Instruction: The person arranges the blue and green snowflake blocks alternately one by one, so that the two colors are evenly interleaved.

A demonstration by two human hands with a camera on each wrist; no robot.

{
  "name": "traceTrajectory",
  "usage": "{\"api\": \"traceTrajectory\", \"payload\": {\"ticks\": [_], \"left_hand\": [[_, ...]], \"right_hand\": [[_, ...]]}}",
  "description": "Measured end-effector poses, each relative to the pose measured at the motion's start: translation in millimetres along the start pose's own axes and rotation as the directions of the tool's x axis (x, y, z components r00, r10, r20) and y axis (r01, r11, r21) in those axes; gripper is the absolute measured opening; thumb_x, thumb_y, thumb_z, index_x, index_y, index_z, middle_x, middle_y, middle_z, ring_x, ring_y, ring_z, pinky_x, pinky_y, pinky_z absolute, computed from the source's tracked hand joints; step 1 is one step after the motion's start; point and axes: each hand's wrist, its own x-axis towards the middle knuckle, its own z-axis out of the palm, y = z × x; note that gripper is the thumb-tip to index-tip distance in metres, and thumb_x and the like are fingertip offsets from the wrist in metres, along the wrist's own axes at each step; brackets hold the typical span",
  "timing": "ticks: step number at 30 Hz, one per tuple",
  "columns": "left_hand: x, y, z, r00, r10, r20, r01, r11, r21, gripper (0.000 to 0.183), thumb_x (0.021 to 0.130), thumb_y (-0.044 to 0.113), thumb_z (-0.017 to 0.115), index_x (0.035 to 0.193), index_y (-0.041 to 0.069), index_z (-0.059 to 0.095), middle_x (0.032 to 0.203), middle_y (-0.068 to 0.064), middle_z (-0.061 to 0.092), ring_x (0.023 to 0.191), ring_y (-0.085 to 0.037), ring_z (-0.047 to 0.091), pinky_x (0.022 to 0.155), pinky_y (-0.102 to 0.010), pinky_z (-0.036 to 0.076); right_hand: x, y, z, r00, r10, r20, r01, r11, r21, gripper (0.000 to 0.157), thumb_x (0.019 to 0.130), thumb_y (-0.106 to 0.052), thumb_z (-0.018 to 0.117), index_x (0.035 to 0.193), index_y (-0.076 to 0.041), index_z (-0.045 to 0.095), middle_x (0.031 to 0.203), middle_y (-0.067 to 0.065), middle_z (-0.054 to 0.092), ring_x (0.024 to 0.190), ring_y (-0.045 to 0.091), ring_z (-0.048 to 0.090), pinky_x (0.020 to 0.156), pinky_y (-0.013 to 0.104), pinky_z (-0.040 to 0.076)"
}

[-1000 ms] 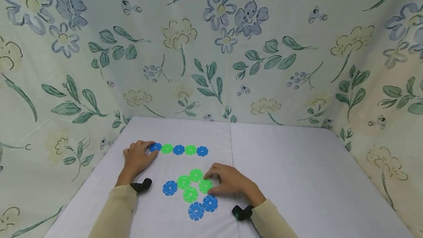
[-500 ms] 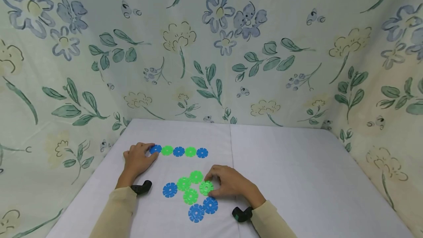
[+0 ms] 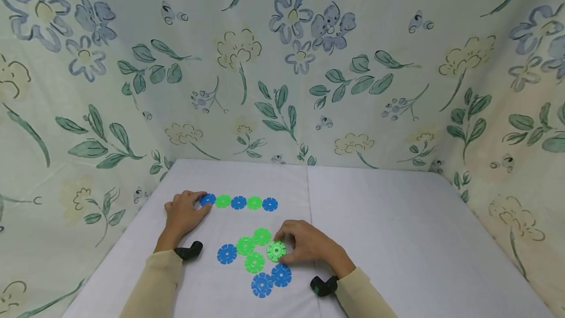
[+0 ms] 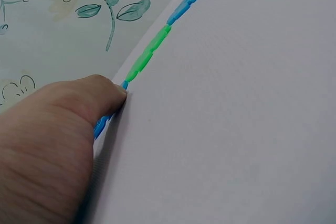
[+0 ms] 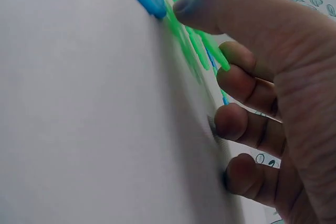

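In the head view, my left hand holds the leftmost blue interlocking disc between thumb and index finger. That disc ends a row, alternating with a green disc, a middle blue disc, another green disc and a right-end blue disc. The left wrist view shows my thumb at the row's end, fingers hidden. Lower down, my right hand pinches a notched green disc by its edge, thumb near, index finger far. In the right wrist view the other fingers are loosely curled.
Three loose green discs lie left of my right hand. A lone blue disc is further left, and overlapping blue discs lie nearer me. White cloth covers the table; a floral curtain stands behind.
The green disc in my right hand has shifted slightly right, apart from the other green discs. My left hand stays at the row's left end.
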Motion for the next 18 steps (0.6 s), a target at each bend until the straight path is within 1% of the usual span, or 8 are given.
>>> {"api": "traceTrajectory", "payload": {"ticks": [4, 11, 14, 18], "left_hand": [[-0.5, 0.8, 1.3, 1.0, 0.002, 0.001, -0.002, 1.0, -0.005, 0.05, 0.092, 0.044, 0.067, 0.134, 0.019, 0.063, 0.13, -0.018, 0.06, 0.119, -0.04, 0.049, 0.093, -0.062, 0.027], [-1.8, 1.6, 0.9, 1.0, 0.004, 0.007, -0.004, 1.0, 0.0, 0.051, 0.092, 0.044, 0.067, 0.135, 0.017, 0.063, 0.13, -0.019, 0.06, 0.119, -0.041, 0.049, 0.091, -0.062, 0.028], [-1.3, 0.9, 0.5, 1.0, 0.007, 0.012, -0.007, 1.0, 0.004, 0.052, 0.092, 0.045, 0.066, 0.136, 0.017, 0.062, 0.13, -0.019, 0.059, 0.119, -0.041, 0.049, 0.091, -0.063, 0.028], [0.0, -0.9, 0.7, 1.0, 0.01, 0.001, -0.01, 1.0, -0.003, 0.051, 0.092, 0.045, 0.066, 0.135, 0.018, 0.062, 0.129, -0.019, 0.06, 0.118, -0.041, 0.049, 0.092, -0.063, 0.027]], "right_hand": [[-2, 0, -1.5, 0.999, -0.01, -0.035, 0.01, 1.0, 0.0, 0.038, 0.074, -0.036, 0.087, 0.107, -0.028, 0.07, 0.098, -0.017, 0.063, 0.072, 0.0, 0.053, 0.066, 0.017, 0.047], [-4, 2, -5.5, 0.992, -0.028, -0.124, 0.02, 0.998, -0.065, 0.04, 0.073, -0.038, 0.087, 0.107, -0.031, 0.068, 0.101, -0.021, 0.063, 0.069, 0.0, 0.053, 0.064, 0.017, 0.046], [-5, 4, -9.8, 0.985, -0.055, -0.161, 0.044, 0.996, -0.073, 0.039, 0.073, -0.036, 0.088, 0.106, -0.029, 0.068, 0.102, -0.02, 0.063, 0.066, 0.001, 0.053, 0.063, 0.017, 0.046], [-4, 4, -18.4, 0.972, -0.095, -0.213, 0.081, 0.994, -0.074, 0.038, 0.073, -0.033, 0.088, 0.105, -0.026, 0.068, 0.103, -0.018, 0.065, 0.064, 0.003, 0.054, 0.063, 0.017, 0.047]]}}
